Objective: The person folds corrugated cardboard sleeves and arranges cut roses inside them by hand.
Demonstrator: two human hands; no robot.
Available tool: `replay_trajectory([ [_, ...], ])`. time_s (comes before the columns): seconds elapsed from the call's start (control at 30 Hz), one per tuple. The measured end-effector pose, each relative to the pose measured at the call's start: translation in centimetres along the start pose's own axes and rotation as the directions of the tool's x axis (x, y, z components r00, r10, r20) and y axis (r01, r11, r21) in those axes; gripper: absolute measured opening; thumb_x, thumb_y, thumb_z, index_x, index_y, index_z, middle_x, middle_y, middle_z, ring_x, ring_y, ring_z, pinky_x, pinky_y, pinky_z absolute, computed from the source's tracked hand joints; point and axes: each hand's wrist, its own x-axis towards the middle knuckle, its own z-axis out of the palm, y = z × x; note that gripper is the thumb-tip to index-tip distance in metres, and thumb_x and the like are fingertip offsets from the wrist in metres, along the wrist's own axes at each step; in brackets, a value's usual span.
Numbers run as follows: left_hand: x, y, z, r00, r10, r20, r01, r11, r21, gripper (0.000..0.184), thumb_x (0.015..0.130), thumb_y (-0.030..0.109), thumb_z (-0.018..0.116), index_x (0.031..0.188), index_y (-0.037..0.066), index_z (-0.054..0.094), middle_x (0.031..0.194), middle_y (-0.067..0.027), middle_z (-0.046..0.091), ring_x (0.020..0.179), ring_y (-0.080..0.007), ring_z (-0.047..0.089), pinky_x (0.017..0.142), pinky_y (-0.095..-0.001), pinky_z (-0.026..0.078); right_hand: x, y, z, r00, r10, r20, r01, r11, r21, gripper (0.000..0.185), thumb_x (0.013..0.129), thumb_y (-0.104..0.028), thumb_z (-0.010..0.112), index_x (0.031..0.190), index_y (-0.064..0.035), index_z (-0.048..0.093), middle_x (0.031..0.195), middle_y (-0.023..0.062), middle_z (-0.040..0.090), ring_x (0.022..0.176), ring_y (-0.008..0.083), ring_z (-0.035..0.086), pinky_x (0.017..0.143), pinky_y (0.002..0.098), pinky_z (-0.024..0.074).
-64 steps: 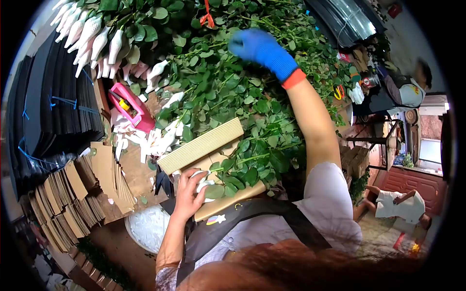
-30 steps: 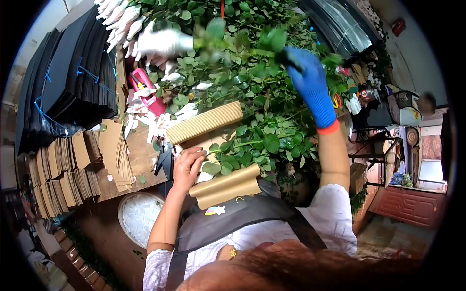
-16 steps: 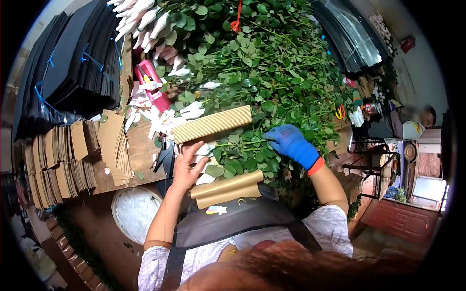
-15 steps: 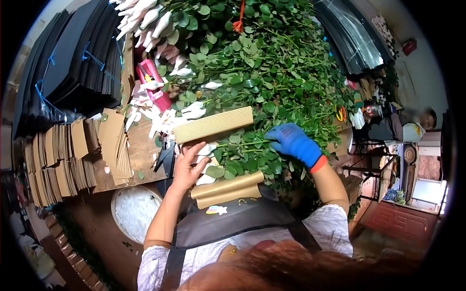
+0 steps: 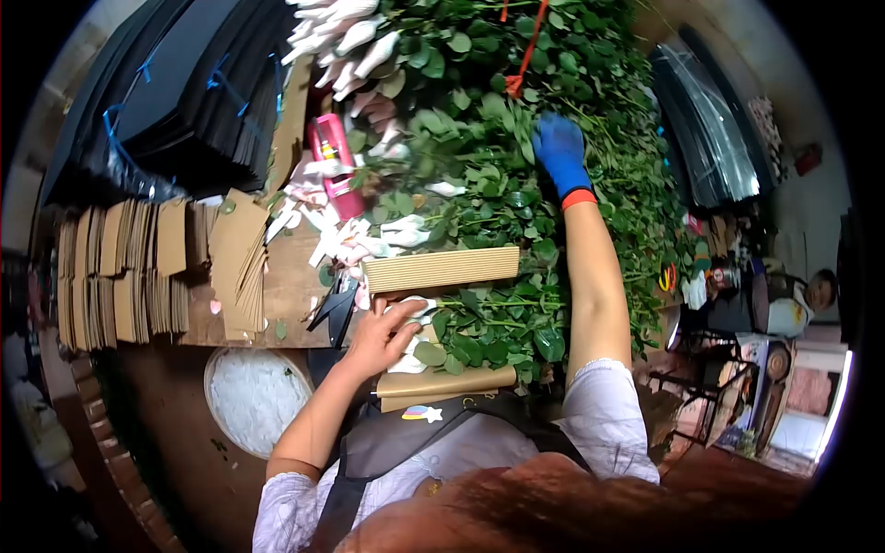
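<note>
My bare left hand rests with its fingers apart on flower heads in white sleeves, just below a strip of corrugated cardboard. Leafy stems extend rightward from these heads, between the strip and brown paper against my apron. My right hand, in a blue glove with an orange cuff, reaches far into the pile of leafy flower stems. Its fingers look closed around a stem, and the leaves left of it are blurred; the fingertips are partly hidden.
Black scissors and a pink tool lie left of the pile. Cardboard pieces stand at the table's left. Bundled black sheets are behind them. A round tub of white material sits below. Another person is at far right.
My right hand has moved up and away from the stems beside the cardboard strip, deeper into the pile. My left hand stays on the white-sleeved heads. The whole view has shifted.
</note>
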Motion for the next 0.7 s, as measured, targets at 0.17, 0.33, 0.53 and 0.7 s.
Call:
replay_trajectory([
  [0.17,0.1,-1.1,1.5,0.983,0.121,-0.138,-0.100,0.983,0.154,0.042,0.089,0.021,0.069,0.130,0.016,0.060,0.100,-0.0162,0.057,0.089,-0.0373,0.060,0.077,-0.0451,0.049,-0.6,-1.9,-6.4,0.991,0.051,-0.121,0.009,0.893,0.450,0.028,0.089,-0.027,0.066,0.115,-0.0180,0.072,0.109,0.0098,0.071,0.102,0.0335,0.065,0.090,0.0452,0.0518],
  [0.33,0.0,-1.0,1.7,0.985,0.109,-0.133,-0.086,0.983,0.165,0.043,0.091,0.022,0.067,0.132,0.010,0.059,0.103,-0.0176,0.060,0.089,-0.0365,0.061,0.078,-0.0426,0.050,-3.6,-5.7,-15.0,0.913,-0.032,-0.406,0.229,0.864,0.448,0.035,0.088,-0.017,0.068,0.123,-0.0213,0.067,0.108,0.0070,0.071,0.100,0.0306,0.065,0.090,0.0427,0.0513],
  [0.53,0.7,-2.8,3.5,0.941,0.029,-0.337,-0.045,0.998,-0.042,0.029,0.092,0.019,0.070,0.114,0.001,0.067,0.102,-0.0188,0.071,0.093,-0.0339,0.070,0.083,-0.0379,0.053,-10.3,-0.8,-11.4,0.958,-0.078,-0.275,0.155,0.951,0.269,0.034,0.086,-0.016,0.067,0.119,-0.0198,0.070,0.102,0.0078,0.072,0.092,0.0331,0.067,0.084,0.0452,0.0540],
  [0.7,1.0,-2.6,4.0,0.926,0.002,-0.377,-0.060,0.988,-0.141,0.028,0.092,0.019,0.072,0.116,0.005,0.066,0.104,-0.0156,0.071,0.094,-0.0273,0.071,0.082,-0.0343,0.054,-15.4,6.2,-9.9,0.957,0.221,-0.191,-0.132,0.910,0.392,0.026,0.090,-0.012,0.065,0.115,-0.0125,0.073,0.108,0.0128,0.072,0.098,0.0346,0.068,0.087,0.0436,0.0538],
])
